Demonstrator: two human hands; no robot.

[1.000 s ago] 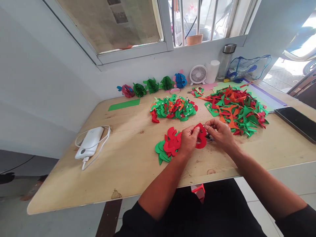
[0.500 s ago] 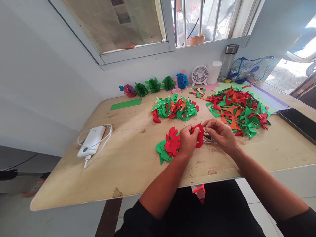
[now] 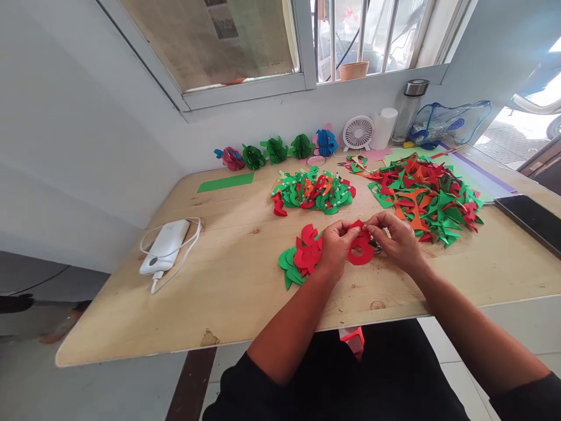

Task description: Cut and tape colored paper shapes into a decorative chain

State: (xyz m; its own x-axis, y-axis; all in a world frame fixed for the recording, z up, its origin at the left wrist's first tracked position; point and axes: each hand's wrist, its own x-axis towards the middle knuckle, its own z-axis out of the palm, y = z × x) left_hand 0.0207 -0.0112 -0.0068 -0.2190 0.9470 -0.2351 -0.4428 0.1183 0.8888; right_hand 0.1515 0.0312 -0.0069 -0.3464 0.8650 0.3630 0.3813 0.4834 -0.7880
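Note:
A red paper cut-out [image 3: 362, 255] with a round hole hangs between my two hands over the table. My left hand [image 3: 336, 247] pinches its upper left edge, fingers closed. At its upper right, my right hand [image 3: 397, 238] is closed, thumb and fingertips on the paper's top edge. Under the right palm shows part of a dark metal tool, perhaps scissors [image 3: 376, 245]; whether it is held or lies on the table I cannot tell. Beside my left wrist lie stacked red paper shapes [image 3: 308, 252] and green paper shapes [image 3: 288, 266].
Paper scraps [image 3: 432, 196] are heaped at right, near a black phone [image 3: 532, 219]. Cut pieces [image 3: 313, 190] lie mid-table. Along the wall stand folded paper figures [image 3: 276, 151], a small fan [image 3: 358, 133] and a glass bottle [image 3: 407, 111]. A white power bank [image 3: 165, 247] with cable lies left.
The red cut-out has turned to face me and dropped lower, so its hole now shows. Both hands remain close together at it. The view has shifted slightly.

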